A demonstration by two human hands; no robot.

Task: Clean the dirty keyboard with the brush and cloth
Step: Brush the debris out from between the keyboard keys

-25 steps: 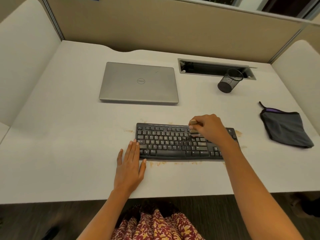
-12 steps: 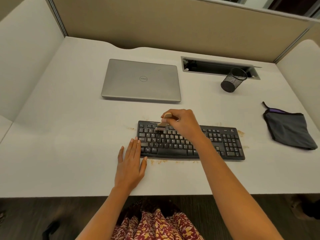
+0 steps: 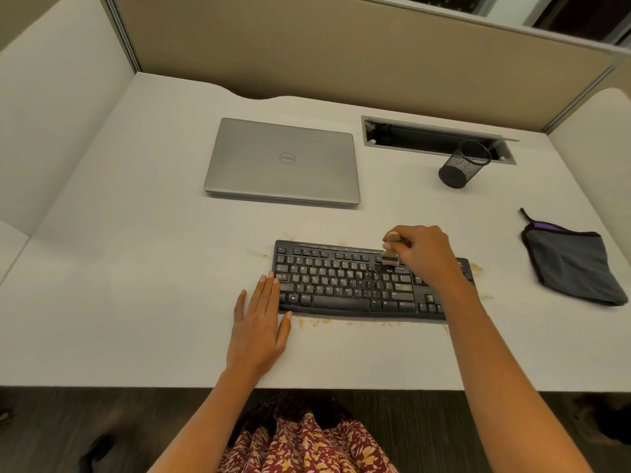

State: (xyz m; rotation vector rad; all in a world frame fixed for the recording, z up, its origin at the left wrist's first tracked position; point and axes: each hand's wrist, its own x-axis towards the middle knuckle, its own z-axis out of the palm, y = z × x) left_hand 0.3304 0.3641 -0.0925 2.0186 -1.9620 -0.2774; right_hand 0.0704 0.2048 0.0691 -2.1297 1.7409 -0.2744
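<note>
A black keyboard (image 3: 345, 285) lies on the white desk (image 3: 136, 302), with orange-brown crumbs scattered along its front edge and at both ends. My right hand (image 3: 423, 254) grips a small wooden-handled brush (image 3: 390, 255); its bristles touch the upper key rows right of the keyboard's middle. My left hand (image 3: 261, 322) lies flat with fingers together, its fingertips against the keyboard's front-left corner. A dark grey cloth (image 3: 570, 268) with purple trim lies folded at the right of the desk, apart from both hands.
A closed silver laptop (image 3: 283, 162) sits behind the keyboard. A black mesh pen cup (image 3: 461, 167) lies tipped beside a cable slot (image 3: 437, 139) at the back right. Partition walls enclose the desk on three sides. The desk's front edge is near my lap.
My right hand swept the brush left along the upper key rows, then back right to right of the middle. My left hand has stayed at the front-left corner.
</note>
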